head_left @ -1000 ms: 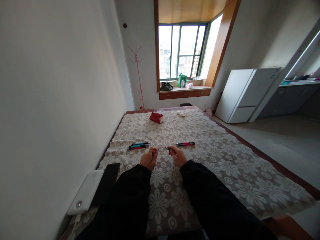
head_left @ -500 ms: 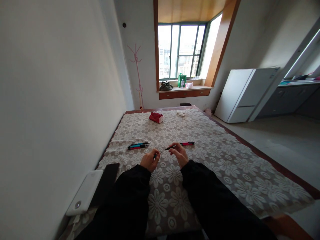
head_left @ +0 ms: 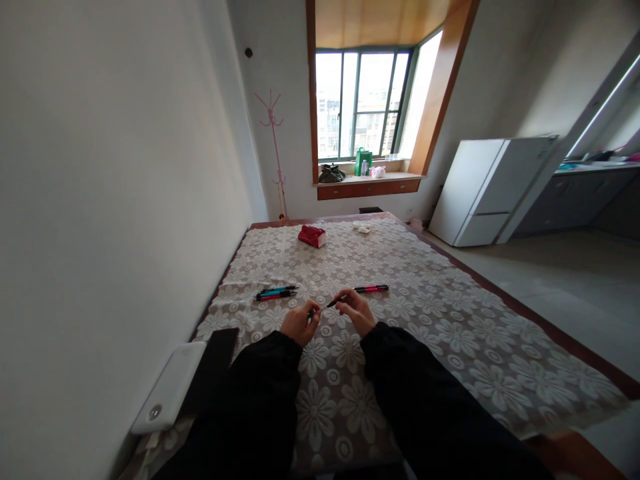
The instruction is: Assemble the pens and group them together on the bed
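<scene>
Both hands (head_left: 299, 323) (head_left: 357, 312) (pinched closed) hold slim dark pen parts (head_left: 333, 303), end toward end, between them.

No legible text, labels, numbers, signs

A home, shown by the fridge (head_left: 483, 193), coat stand (head_left: 275, 140) and flower-patterned tablecloth (head_left: 360, 407).

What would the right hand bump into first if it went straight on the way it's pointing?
Probably the left hand, or the small dark piece it holds. The black pen-like piece in the right hand points that way, though depth is unclear.
</scene>
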{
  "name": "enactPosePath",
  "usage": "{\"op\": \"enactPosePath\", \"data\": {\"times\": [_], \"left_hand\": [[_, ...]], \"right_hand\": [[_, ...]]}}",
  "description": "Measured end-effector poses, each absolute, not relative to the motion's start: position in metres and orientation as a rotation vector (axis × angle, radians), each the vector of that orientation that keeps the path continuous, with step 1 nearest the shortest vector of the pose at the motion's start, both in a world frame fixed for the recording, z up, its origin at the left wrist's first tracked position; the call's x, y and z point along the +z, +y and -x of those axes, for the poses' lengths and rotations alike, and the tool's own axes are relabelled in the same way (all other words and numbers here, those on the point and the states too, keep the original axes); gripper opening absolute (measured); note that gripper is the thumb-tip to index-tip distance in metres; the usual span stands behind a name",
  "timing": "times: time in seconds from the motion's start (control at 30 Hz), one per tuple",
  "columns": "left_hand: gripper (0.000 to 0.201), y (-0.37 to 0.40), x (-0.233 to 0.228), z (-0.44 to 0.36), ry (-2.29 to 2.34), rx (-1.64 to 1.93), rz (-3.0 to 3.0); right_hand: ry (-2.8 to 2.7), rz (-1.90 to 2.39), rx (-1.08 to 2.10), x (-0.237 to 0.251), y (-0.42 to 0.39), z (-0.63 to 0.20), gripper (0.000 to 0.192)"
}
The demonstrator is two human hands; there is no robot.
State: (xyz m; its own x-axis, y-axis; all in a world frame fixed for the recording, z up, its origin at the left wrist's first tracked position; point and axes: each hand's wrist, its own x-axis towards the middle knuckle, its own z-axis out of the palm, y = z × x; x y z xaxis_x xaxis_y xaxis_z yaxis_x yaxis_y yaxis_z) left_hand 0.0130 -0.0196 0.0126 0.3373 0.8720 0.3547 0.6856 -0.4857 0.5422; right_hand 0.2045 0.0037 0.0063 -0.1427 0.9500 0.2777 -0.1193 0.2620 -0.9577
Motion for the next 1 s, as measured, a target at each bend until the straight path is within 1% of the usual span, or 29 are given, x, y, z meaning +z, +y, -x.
{"op": "enactPosePath", "data": {"times": [0.23, 0.43, 0.73, 0.83, 1.0], "left_hand": [[0.015, -0.022, 0.013, -0.014, 1.388, 0.884, -2.313], [0.022, -0.025, 0.019, -0.015, 1.293, 0.831, -2.318], [0.023, -0.025, 0.012, -0.017, 1.322, 0.808, -2.377], [0.024, -0.023, 0.009, -0.016, 1.345, 0.782, -2.418], [0.022, -0.020, 0.006, -0.016, 1.354, 0.698, -2.474]], "right_hand": [[-1.548, 0.904, 1.115, -0.001, 0.004, -0.203, 0.020], [-1.646, 0.943, 1.003, -0.002, 0.003, -0.201, 0.018], [-1.742, 0.992, 0.845, -0.001, 0.000, -0.202, 0.014], [-1.773, 1.049, 0.784, 0.000, -0.001, -0.203, 0.020], [-1.950, 1.137, 0.648, -0.001, 0.000, -0.205, 0.042]]}}
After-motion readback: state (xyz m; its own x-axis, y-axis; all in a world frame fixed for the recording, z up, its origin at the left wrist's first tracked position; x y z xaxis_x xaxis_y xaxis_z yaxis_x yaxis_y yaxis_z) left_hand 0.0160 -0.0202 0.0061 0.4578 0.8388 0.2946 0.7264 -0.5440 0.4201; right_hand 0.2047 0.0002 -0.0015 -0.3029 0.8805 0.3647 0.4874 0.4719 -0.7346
